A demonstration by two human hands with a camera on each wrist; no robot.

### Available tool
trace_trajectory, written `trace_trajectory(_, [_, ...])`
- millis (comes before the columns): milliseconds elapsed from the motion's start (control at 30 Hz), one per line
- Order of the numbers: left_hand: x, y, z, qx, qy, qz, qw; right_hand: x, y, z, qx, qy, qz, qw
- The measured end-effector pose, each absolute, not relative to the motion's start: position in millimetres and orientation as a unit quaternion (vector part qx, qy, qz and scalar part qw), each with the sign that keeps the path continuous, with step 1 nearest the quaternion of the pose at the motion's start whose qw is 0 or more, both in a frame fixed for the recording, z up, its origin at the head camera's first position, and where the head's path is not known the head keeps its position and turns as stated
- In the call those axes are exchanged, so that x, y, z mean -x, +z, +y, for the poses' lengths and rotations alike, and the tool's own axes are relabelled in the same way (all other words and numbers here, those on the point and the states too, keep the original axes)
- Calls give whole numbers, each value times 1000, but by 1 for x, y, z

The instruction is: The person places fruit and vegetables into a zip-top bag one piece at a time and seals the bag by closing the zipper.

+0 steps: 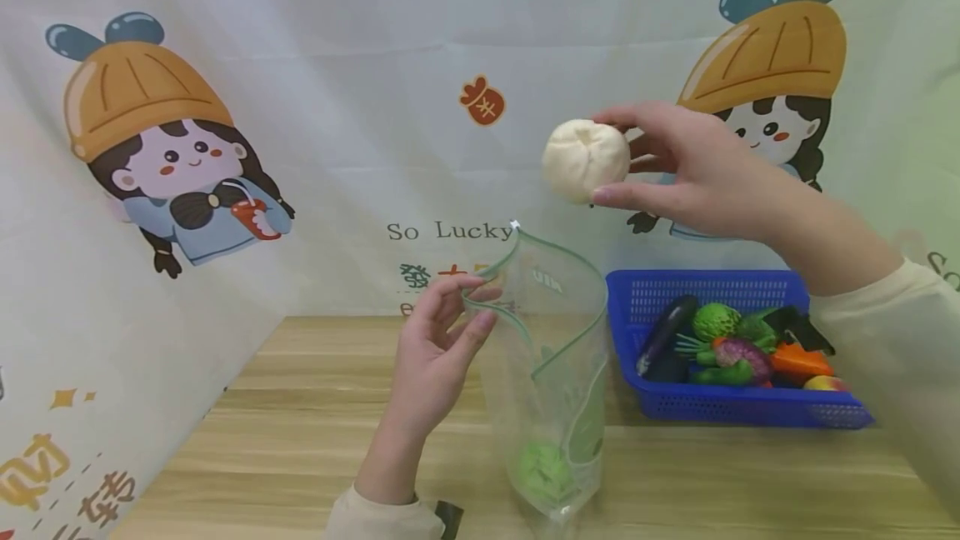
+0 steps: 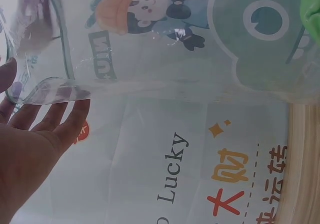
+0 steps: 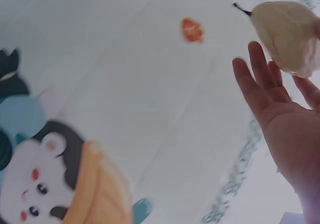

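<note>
My right hand point(image 1: 690, 161) grips a cream pear-shaped thing point(image 1: 585, 158) above and to the right of a clear zip bag point(image 1: 551, 298). Folds crease its near face, and a thin dark stem shows in the right wrist view. With thumb and fingers, my left hand point(image 1: 435, 357) pinches the bag's green-edged rim at its left side. The bag stands upright, its mouth spread wide. Inside, at the bottom, lies a light green thing point(image 1: 543, 472), blurred by the plastic; in the left wrist view a bright green thing point(image 2: 311, 13) shows at the right edge.
A blue plastic basket point(image 1: 750, 407) stands right of the bag on the wooden table point(image 1: 300, 415). It holds an eggplant point(image 1: 667, 333), a green knobbly ball point(image 1: 716, 322), a purple thing point(image 1: 742, 357), an orange thing point(image 1: 802, 362) and others. A printed cloth point(image 1: 360, 148) hangs behind.
</note>
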State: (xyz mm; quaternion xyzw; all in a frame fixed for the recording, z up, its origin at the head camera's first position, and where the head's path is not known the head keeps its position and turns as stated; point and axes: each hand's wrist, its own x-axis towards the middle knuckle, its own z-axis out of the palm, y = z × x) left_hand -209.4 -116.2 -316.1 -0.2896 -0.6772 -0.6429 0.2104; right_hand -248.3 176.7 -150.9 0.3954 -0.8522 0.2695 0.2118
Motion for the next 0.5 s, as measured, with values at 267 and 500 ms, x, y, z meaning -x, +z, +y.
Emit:
trace_trajectory(267, [208,-313,-116,285,-647,-676,207,218,-157,143,-446,221,-848,183])
trace_trajectory(500, [208,-313,-117,283,-647,-678,206,230,-172,137,-415,156,-894,61])
